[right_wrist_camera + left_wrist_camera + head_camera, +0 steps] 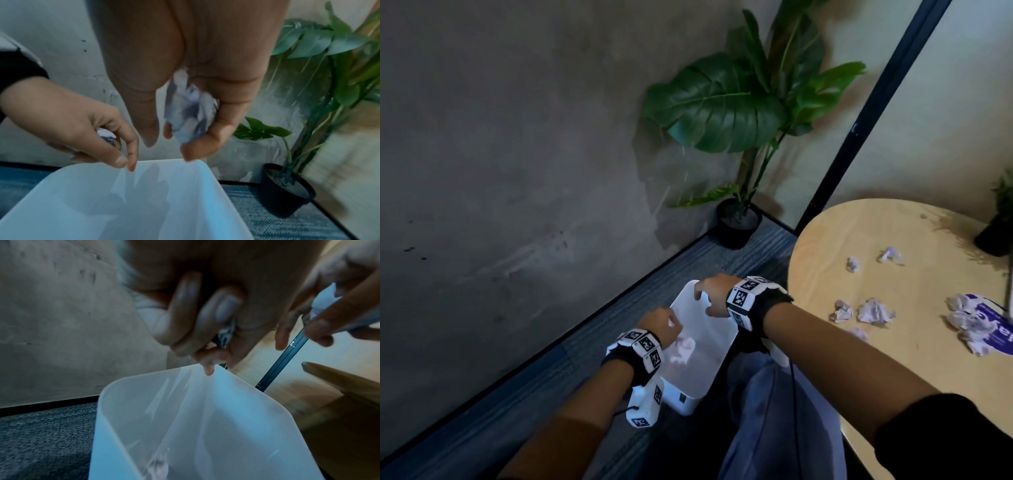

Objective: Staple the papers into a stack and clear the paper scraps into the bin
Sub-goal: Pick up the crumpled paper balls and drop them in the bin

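A white plastic bin (pixel 705 370) stands on the carpet to the left of the table. Both hands hover over its opening. My left hand (pixel 661 325) has its fingers curled around a small crumpled paper scrap (pixel 226 332), which also shows in the right wrist view (pixel 107 136). Further over the bin, my right hand (pixel 705 298) grips a larger crumpled scrap (pixel 189 113) between thumb and fingers. A pale scrap (pixel 683 349) lies inside the bin. Several crumpled scraps (pixel 873 310) are scattered on the round wooden table (pixel 825 246), beside a purple-printed paper (pixel 993 329).
A grey wall runs close along the bin's left side. A potted plant (pixel 738 222) stands in the corner beyond the bin. A second small pot (pixel 996 233) sits at the table's far right. My knee in blue trousers (pixel 774 411) lies between bin and table.
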